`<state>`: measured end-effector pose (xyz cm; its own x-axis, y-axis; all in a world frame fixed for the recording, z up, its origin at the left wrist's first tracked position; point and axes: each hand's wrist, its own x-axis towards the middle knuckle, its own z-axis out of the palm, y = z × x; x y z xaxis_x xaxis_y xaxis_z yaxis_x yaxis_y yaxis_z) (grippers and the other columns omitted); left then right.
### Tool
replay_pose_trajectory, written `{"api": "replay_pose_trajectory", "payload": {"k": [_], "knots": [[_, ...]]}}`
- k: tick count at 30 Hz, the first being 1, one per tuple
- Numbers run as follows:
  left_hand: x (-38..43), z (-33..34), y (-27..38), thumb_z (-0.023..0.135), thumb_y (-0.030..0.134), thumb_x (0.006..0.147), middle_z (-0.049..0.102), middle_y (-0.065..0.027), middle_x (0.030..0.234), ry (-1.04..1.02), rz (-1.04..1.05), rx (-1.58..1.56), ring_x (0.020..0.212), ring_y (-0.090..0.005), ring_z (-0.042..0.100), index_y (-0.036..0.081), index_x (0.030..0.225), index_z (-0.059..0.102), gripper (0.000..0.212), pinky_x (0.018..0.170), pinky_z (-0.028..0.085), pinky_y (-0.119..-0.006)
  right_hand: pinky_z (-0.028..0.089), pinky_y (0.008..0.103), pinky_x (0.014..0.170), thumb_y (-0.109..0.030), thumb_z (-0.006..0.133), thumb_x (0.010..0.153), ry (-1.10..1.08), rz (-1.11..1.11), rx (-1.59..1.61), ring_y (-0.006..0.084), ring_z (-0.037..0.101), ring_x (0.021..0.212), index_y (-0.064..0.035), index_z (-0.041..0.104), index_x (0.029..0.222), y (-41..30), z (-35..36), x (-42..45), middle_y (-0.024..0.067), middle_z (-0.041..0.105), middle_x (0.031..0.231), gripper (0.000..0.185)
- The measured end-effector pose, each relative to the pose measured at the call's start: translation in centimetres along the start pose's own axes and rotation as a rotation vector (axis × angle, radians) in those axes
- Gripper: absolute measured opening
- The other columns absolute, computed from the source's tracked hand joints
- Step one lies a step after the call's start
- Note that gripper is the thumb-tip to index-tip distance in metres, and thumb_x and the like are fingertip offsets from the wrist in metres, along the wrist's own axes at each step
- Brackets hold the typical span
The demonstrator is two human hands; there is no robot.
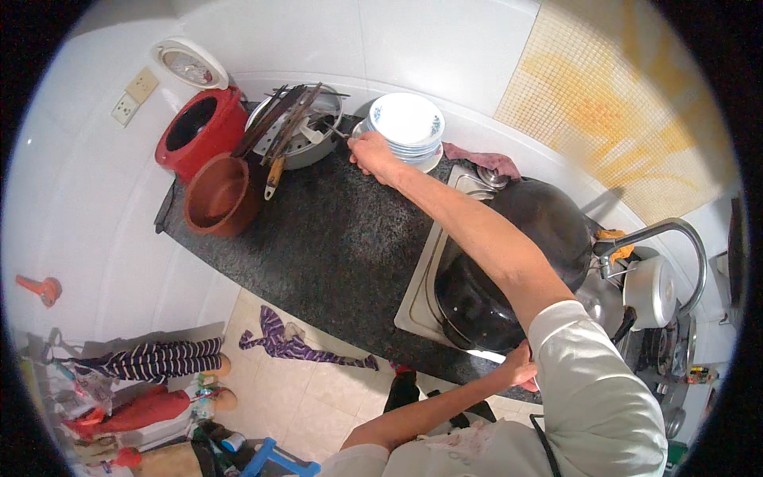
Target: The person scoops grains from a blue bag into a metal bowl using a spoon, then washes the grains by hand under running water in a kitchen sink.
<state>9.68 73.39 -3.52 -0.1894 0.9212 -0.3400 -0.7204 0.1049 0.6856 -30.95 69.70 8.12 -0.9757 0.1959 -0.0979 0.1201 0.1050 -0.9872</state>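
Note:
My right hand (pixel 371 156) reaches across the dark stone counter (pixel 346 226) and grips the end of a thin metal utensil (pixel 335 129). The utensil's far end is over a metal pot (pixel 313 156) heaped with dark chopsticks (pixel 285 122) and other utensils. Close beside that hand stands a stack of white bowls (pixel 408 122) with blue patterns. My left hand (pixel 522 368) is low at the sink's front edge, beside a large black pot (pixel 477 304). The right sleeve partly covers it, so whether it holds something is hidden.
A red rice cooker (pixel 197 134) with its lid raised and a brown pot (pixel 217 197) stand at the counter's left end. Over the sink (pixel 417 304) arches a faucet (pixel 694 256), near a dark domed vessel (pixel 542 220) and a lidded aluminium pot (pixel 651 292). A striped cloth (pixel 292 343) lies on the floor.

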Motion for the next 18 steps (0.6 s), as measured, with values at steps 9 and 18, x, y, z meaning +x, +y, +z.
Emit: {"api": "replay_pose_trajectory", "payload": {"k": [9, 18], "knots": [[-2.4, 1.1, 6.6, 0.051, 0.014, 0.073, 0.051, -0.0247, 0.092, 0.099, -0.082, 0.088, 0.066, -0.03, 0.06, -0.008, 0.112, 0.025, 0.052, 0.046, 0.053, -0.033, 0.039, 0.0265, 0.046, -0.021, 0.044, 0.082, -0.158, -0.129, -0.105, 0.0163, 0.049, 0.055, 0.0036, 0.05, 0.08, -3.1, -1.6, -5.4, 0.0096, 0.052, 0.067, 0.025], [-3.0, 4.2, 8.2, 0.055, 0.01, 0.07, 0.055, -0.0191, 0.068, 0.203, -0.17, 0.375, 0.056, -0.0251, 0.058, -0.013, 0.096, 0.03, 0.043, 0.044, 0.049, -0.034, 0.04, 0.0251, 0.066, -0.02, 0.045, 0.085, -0.082, -0.34, -0.533, 0.0139, 0.049, 0.074, 0.002, 0.052, 0.092, -4.9, -17.8, -24.5, 0.0073, 0.054, 0.082, 0.025]]}}
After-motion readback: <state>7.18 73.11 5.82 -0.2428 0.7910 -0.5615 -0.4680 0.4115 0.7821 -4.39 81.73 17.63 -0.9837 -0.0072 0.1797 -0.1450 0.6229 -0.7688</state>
